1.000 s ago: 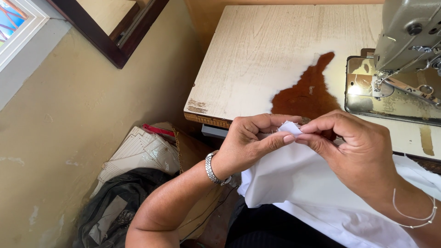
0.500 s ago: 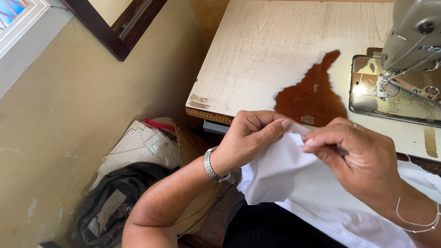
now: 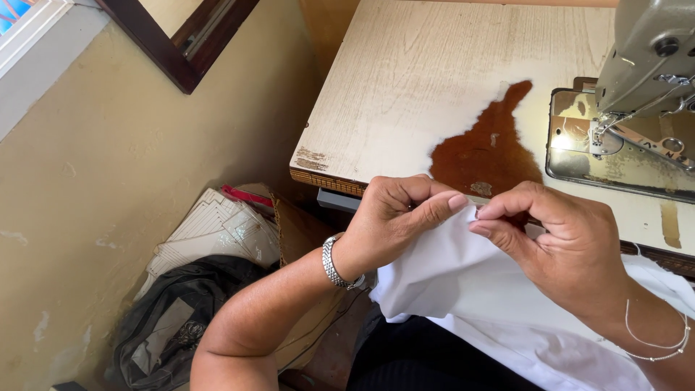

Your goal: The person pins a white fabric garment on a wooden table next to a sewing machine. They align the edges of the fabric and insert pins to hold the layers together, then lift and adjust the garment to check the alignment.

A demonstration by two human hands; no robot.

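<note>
Pale, worn wood of a sewing table [image 3: 434, 80] fills the view ahead, a dark brown patch [image 3: 489, 148] where its surface has peeled away. At its right sits a grey sewing machine [image 3: 648, 51] over a shiny metal plate [image 3: 579, 156]. Below the table's edge, my left hand [image 3: 394, 224] and right hand [image 3: 561, 242] meet, fingertips closed in a pinch on the top edge of a white cloth [image 3: 463, 282] that drapes down over my lap. Papers [image 3: 217, 228] and a dark bag [image 3: 181, 318] lie on the floor at left.

Bright, sharp daylight; glare on the metal plate [image 3: 615, 156] (upper right).
</note>
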